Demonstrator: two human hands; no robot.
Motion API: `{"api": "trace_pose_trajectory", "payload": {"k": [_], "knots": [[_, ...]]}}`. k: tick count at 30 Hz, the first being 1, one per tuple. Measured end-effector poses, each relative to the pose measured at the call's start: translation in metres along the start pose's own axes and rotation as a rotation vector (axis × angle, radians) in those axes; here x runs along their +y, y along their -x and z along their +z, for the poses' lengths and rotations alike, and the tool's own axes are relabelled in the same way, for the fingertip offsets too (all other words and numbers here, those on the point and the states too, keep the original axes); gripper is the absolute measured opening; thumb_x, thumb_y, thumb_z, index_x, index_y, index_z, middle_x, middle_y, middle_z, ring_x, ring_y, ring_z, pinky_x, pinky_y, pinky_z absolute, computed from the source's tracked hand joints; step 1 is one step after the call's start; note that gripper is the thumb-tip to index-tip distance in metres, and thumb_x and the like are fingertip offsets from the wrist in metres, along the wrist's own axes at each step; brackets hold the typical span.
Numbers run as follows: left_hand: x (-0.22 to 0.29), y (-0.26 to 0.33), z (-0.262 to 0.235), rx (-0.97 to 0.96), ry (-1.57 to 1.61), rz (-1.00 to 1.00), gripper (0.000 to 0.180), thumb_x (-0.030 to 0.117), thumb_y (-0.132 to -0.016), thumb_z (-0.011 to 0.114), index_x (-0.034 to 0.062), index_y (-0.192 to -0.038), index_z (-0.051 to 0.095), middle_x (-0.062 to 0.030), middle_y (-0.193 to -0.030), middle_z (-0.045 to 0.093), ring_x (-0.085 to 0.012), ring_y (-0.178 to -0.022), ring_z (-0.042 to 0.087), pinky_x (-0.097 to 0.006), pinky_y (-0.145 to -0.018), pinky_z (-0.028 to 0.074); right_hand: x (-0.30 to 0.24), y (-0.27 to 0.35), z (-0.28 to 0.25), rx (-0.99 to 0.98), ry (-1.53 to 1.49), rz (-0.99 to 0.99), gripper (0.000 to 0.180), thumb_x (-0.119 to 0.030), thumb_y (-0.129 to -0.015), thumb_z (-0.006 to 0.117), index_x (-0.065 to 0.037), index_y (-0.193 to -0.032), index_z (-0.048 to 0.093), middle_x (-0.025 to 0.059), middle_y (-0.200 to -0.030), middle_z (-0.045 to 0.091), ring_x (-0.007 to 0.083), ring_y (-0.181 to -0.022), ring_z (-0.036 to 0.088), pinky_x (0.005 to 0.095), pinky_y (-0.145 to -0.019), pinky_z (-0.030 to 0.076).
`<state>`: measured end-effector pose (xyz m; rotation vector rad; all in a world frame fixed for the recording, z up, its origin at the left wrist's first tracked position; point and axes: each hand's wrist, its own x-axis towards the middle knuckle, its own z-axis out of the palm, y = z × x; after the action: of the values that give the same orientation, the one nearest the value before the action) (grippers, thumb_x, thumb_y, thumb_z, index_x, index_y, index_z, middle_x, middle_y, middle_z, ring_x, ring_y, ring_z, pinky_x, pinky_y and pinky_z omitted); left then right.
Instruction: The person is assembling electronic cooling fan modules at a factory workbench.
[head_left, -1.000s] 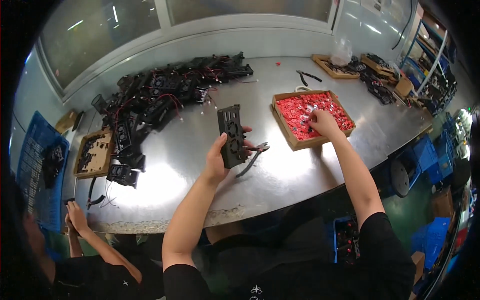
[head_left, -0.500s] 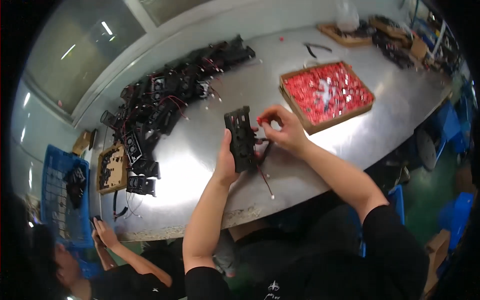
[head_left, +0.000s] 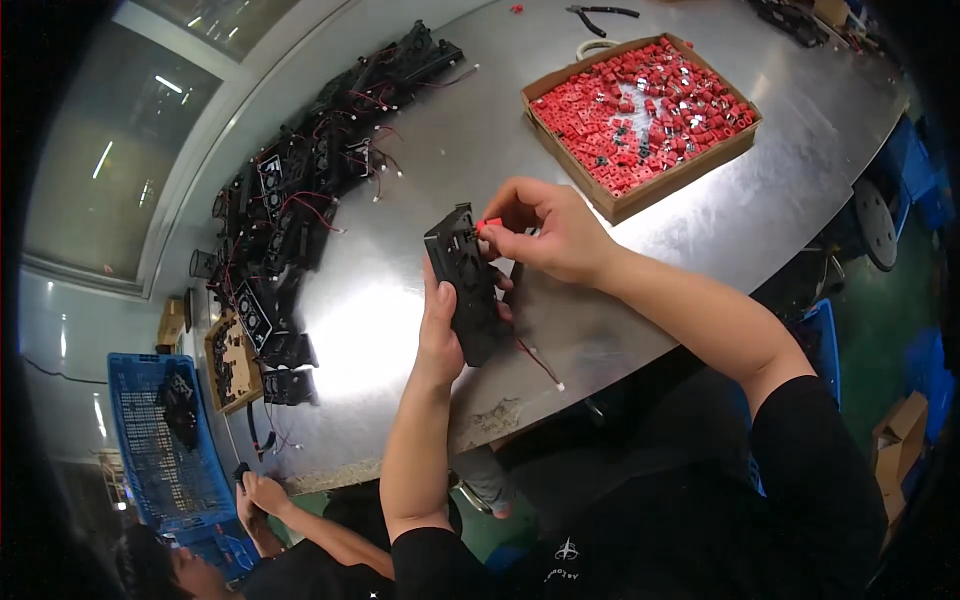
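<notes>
My left hand [head_left: 440,325] is wrapped round a black plastic housing [head_left: 468,290], held tilted above the metal table. A thin wire lead with a white plug [head_left: 559,386] hangs from the housing's lower end. Between the thumb and fingers of my right hand [head_left: 545,232] is a small red plastic connector [head_left: 488,226]. It is at the upper right edge of the housing; whether it sits in a slot there I cannot tell. To the right stands a shallow cardboard box [head_left: 640,200] full of similar red connectors [head_left: 600,110].
Black housings with wires [head_left: 300,190] are piled along the table's left side. Beyond the red parts lie pliers [head_left: 600,18] and a tape roll [head_left: 597,46]. A co-worker's hands [head_left: 262,495] are at the lower left, near a blue crate [head_left: 165,440] and small cardboard tray [head_left: 238,365].
My right hand has brought the red connector from beside the housing up against its upper edge. The housing has turned and tilted in my left hand. The view has shifted.
</notes>
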<state>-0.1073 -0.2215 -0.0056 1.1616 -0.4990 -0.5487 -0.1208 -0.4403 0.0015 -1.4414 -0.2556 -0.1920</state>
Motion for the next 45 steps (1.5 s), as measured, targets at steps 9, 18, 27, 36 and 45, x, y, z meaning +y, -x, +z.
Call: {"api": "trace_pose_trajectory", "payload": {"k": [9, 18, 27, 36, 45], "knots": [[0.006, 0.001, 0.009, 0.044, -0.296, 0.083, 0.084, 0.055, -0.103, 0.059, 0.0097, -0.164, 0.024, -0.0157, -0.14, 0.056, -0.0233, -0.109, 0.063, -0.036, -0.082, 0.057, 0.007, 0.001, 0.005, -0.059, -0.21, 0.089, 0.013, -0.013, -0.103, 0.073, -0.004, -0.107, 0.064, 0.0032, -0.095, 0.074, 0.0083, -0.087, 0.07, 0.0258, -0.076, 0.056], [0.003, 0.002, 0.011, 0.069, -0.286, 0.011, 0.082, 0.052, -0.102, 0.061, 0.0106, -0.163, 0.024, -0.0144, -0.135, 0.055, -0.022, -0.105, 0.063, -0.034, -0.083, 0.057, 0.01, 0.005, 0.009, -0.009, -0.055, 0.057, 0.015, -0.013, -0.102, 0.076, -0.004, -0.107, 0.064, 0.0001, -0.093, 0.071, 0.0058, -0.083, 0.065, 0.0247, -0.074, 0.053], [0.001, 0.008, 0.018, 0.083, -0.223, -0.013, 0.086, 0.058, -0.1, 0.064, 0.0118, -0.16, 0.023, -0.0122, -0.127, 0.054, -0.0191, -0.099, 0.061, -0.035, -0.082, 0.054, 0.004, 0.009, 0.01, -0.052, -0.136, 0.02, 0.016, -0.011, -0.101, 0.077, -0.005, -0.106, 0.063, 0.0, -0.093, 0.071, 0.0053, -0.085, 0.065, 0.0243, -0.075, 0.053], [-0.004, 0.008, 0.01, 0.037, -0.322, 0.022, 0.083, 0.047, -0.102, 0.062, 0.0101, -0.164, 0.021, -0.0117, -0.129, 0.053, -0.0167, -0.094, 0.057, -0.034, -0.081, 0.052, 0.009, 0.007, 0.009, -0.055, -0.163, 0.041, 0.015, -0.011, -0.103, 0.074, -0.004, -0.107, 0.061, 0.0009, -0.092, 0.07, 0.007, -0.086, 0.066, 0.0259, -0.076, 0.053], [0.013, 0.011, 0.023, -0.028, -0.647, 0.002, 0.071, 0.034, -0.102, 0.065, 0.0045, -0.16, 0.038, -0.0194, -0.132, 0.063, -0.0314, -0.117, 0.063, -0.039, -0.106, 0.048, -0.018, 0.04, -0.012, 0.07, 0.289, 0.206, 0.016, -0.013, -0.097, 0.079, 0.0, -0.106, 0.075, -0.0005, -0.087, 0.067, 0.0074, -0.076, 0.059, 0.0253, -0.072, 0.049]]}}
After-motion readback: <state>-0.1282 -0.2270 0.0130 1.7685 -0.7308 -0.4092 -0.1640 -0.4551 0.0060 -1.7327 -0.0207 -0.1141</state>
